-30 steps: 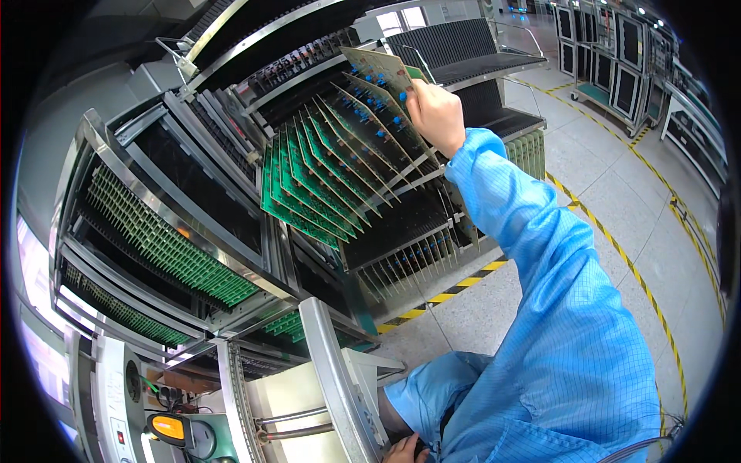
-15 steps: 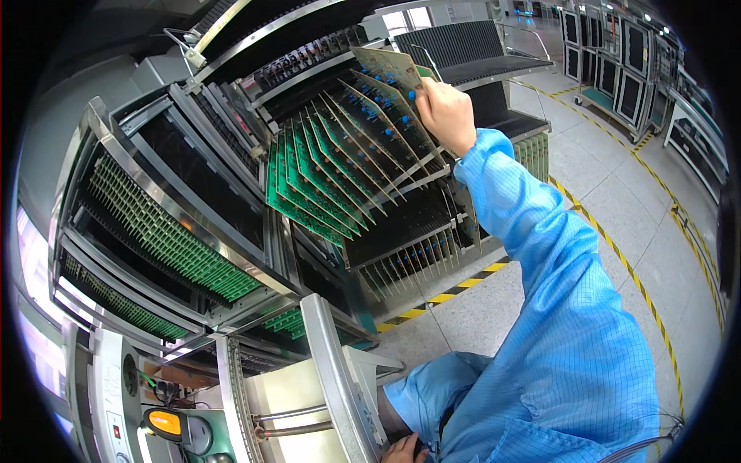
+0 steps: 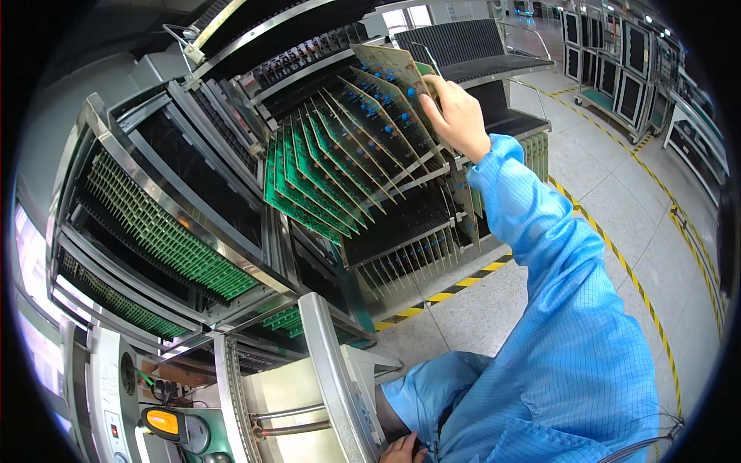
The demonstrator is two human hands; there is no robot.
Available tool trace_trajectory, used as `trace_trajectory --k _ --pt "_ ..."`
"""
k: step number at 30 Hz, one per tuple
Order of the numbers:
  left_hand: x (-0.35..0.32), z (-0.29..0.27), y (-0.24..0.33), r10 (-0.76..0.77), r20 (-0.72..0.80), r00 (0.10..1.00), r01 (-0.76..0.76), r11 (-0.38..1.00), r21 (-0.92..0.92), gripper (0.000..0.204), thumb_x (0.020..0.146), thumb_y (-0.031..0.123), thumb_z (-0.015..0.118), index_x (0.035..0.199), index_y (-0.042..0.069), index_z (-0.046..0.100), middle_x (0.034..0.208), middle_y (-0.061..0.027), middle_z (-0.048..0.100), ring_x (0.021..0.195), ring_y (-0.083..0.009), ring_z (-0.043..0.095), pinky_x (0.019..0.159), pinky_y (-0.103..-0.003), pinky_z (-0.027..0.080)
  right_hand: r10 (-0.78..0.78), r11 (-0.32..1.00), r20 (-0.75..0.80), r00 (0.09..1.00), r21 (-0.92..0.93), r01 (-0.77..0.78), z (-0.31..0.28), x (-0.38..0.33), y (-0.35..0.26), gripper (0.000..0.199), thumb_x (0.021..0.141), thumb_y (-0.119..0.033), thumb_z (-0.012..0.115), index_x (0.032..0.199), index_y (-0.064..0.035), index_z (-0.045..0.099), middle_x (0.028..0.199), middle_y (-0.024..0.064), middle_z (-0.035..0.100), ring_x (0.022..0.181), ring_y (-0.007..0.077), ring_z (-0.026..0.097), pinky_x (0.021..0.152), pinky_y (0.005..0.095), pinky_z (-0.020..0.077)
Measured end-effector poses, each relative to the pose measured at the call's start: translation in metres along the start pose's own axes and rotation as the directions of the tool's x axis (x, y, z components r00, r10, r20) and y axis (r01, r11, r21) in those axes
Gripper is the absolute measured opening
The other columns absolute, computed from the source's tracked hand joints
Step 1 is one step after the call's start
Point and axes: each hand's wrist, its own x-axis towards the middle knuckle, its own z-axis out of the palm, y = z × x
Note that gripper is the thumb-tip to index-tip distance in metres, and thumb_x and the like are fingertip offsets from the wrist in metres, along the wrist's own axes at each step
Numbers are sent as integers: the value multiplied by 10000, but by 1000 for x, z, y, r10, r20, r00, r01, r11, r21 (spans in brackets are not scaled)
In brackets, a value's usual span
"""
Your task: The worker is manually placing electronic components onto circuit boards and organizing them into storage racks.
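My right hand is raised at the outer edge of a tall circuit board. Its thumb and fingers are spread either side of that edge, and the grip looks loose. The board stands upright in a black slotted rack, last in a row of boards. Blue components dot the nearer boards, while those farther left show green faces. My left hand rests low by my lap at the bottom edge, mostly cut off, so its grip is hidden.
A metal-framed rack of green boards stands at the left. Below are a metal rail and a yellow-and-black scanner. More black racks stand behind. Yellow-and-black tape marks the floor; wheeled carts are at far right.
My right hand has loosened from the board's edge, its fingers spreading, and shifted slightly right and down. The board stays in the rack. My left hand looks unmoved.
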Motion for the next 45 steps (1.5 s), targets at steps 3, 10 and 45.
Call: trace_trajectory --k 3,10,45 --pt "-1 -5 5 -23 23 999 23 1000 -9 428 840 187 527 1230 29 453 1182 -195 502 1045 -373 492 877 -407 411 -33 997 -47 998 64 36 -3 -8 -1 239 852 -150 523 1065 -41 513 731 113 546 662 250 561 580 350 432" --pt "-4 -6 4 10 -35 999 -9 1000 24 431 844 193 512 1236 27 448 1185 -199 496 1041 -388 480 889 -428 387 -105 860 35 994 506 73 -13 -115 -20 146 778 64 469 892 -3 531 734 121 566 626 243 551 577 318 443" --pt "58 -15 -5 -38 -33 999 44 977 208 353 816 199 546 1142 62 539 1085 -157 560 1015 -325 513 871 -413 406 -82 994 -195 977 -80 67 22 6 -13 358 821 -173 579 1138 -22 507 1299 150 395 1214 331 292 1010 406 247"
